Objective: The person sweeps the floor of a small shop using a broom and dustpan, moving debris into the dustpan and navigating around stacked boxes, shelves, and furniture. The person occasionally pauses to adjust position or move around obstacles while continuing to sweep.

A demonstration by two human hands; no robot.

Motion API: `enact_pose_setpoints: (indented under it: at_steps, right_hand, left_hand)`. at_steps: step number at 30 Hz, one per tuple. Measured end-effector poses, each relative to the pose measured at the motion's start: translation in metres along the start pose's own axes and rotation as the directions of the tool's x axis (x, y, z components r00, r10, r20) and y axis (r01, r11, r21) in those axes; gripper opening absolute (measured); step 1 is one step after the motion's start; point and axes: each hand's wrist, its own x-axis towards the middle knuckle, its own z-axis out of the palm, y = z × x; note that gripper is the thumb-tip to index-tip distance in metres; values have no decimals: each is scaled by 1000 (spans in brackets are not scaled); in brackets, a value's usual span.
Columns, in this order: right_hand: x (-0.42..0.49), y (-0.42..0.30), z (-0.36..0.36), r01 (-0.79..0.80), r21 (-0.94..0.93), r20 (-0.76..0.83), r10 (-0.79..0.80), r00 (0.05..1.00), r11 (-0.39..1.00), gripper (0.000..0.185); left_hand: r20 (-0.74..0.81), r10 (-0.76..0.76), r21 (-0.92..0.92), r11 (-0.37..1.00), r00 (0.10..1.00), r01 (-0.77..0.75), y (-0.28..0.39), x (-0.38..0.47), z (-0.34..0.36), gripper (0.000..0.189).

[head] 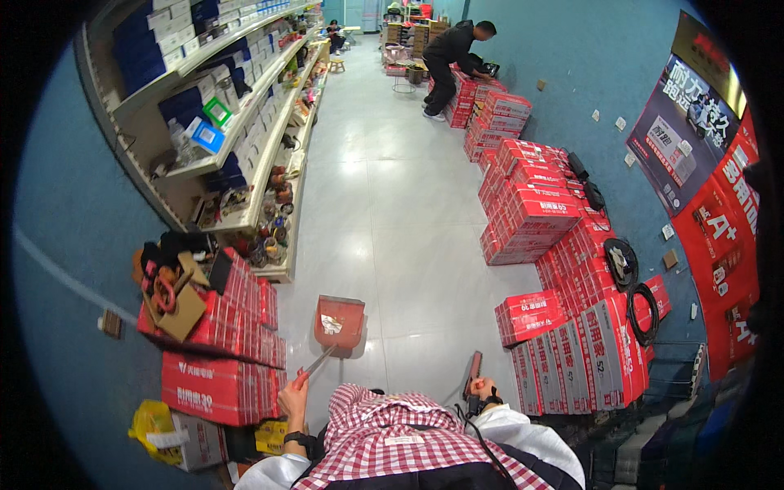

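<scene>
My left hand (294, 397) grips the handle of a long-handled red dustpan (340, 318), whose pan is out in front of me near the pale floor. Some whitish scraps show inside the pan. On the other side, my right hand (482, 389) is closed around a reddish-brown, narrow object (473, 367), possibly a brush; its full shape cannot be made out. Both wrists wear dark bands. Between my hands, a red-and-white checked apron (398, 429) covers my front.
Stacked red cartons (533, 214) line the right wall, some topped with coiled black cables (643, 315). More red cartons (214, 383) stand at my left, beyond them a loaded shelf unit (269, 184). A person (450, 67) bends over cartons farther off; another sits at the far end.
</scene>
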Motion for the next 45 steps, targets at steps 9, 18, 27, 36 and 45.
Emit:
enact_pose_setpoints:
  at_steps: [9,18,27,36,45]
  right_hand:
    - [73,9,91,-220,-37,-13,220,976,975,18]
    - [181,20,270,-155,-218,-113,132,985,964,17]
    - [247,31,486,-111,-254,-66,98,993,961,16]
    - [308,61,640,-92,-218,-125,66,990,972,15]
    - [369,95,804,-135,-300,-209,73,975,944,14]
  left_hand:
    - [12,122,-38,992,992,-122,118,204,59,45]
    - [-62,114,-158,980,992,-122,262,364,135,46]
    - [16,162,-44,986,987,-161,396,524,193,45]
    - [56,215,-102,973,975,-209,509,724,277,44]
    - [91,318,-10,948,944,-319,629,910,313,45]
